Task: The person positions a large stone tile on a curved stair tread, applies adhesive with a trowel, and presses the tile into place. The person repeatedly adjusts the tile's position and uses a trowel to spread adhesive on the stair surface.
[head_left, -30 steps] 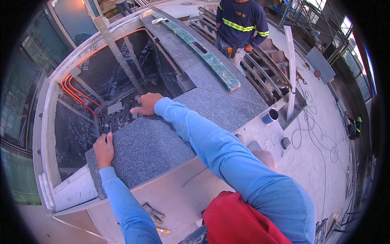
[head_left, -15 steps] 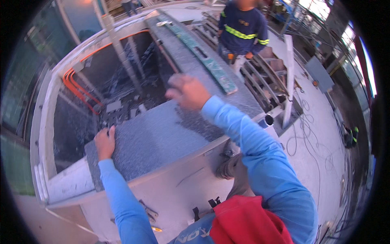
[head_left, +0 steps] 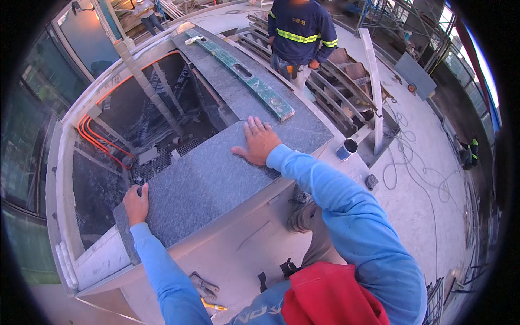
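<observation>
Slab lies right across the front of the wearer, long axis slanting from lower left up to upper right, and both hands are already touching it. Neither one's really nearer, they're just at different spots along it. Left hand is at the left end, by the corner on the pit side, half curled with the thumb apart and up against the edge. Can't tell if the fingers hook underneath. Right hand is further along to the upper right, palm down and spread wide on top, thumb out to the left, gripping nothing. Its fingertips are near where another slab meets this one, though the hand covers part of the seam.

Edges: the far long side borders the pit, so that's a drop. Past the left end there's a white ledge. Near side drops off toward the floor, with pliers and a yellow knife below. Up right it's tighter: a green level just beyond the right hand, and a can off to the right.
</observation>
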Tool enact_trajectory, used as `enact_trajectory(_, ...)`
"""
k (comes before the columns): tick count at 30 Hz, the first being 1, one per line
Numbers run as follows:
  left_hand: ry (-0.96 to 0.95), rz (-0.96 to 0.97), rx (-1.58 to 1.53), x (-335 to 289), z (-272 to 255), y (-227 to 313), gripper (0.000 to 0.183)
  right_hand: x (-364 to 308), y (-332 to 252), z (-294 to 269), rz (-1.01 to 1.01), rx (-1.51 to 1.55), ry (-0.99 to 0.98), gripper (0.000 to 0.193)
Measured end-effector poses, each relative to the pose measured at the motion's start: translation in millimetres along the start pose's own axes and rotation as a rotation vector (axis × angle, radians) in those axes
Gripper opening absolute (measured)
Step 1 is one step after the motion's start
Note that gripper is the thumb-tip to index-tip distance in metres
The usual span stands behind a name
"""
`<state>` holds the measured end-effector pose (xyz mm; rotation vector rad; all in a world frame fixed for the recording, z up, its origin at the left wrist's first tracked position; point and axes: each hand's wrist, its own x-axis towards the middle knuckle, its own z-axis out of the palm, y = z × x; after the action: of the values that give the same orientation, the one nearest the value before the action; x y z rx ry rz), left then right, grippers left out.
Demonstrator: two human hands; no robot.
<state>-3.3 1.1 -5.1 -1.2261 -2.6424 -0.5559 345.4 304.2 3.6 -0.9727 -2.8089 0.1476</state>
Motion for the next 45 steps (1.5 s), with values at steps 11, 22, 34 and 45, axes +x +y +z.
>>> enact_trajectory(11,0.019,0.099,-0.008,5,7,6,0.047,11,-2,-1,0.076,0.005,-0.036,0.096)
enact_trajectory(22,0.022,0.062,0.003,5,11,4,0.048,14,-3,-2,0.074,0.006,-0.016,0.085)
enact_trajectory(34,0.047,0.022,0.026,3,5,13,0.04,173,-154,60,-0.248,0.487,-0.367,0.08)
enact_trajectory(45,0.003,0.021,0.011,5,4,18,0.038,198,-155,84,-0.303,0.521,-0.568,0.079)
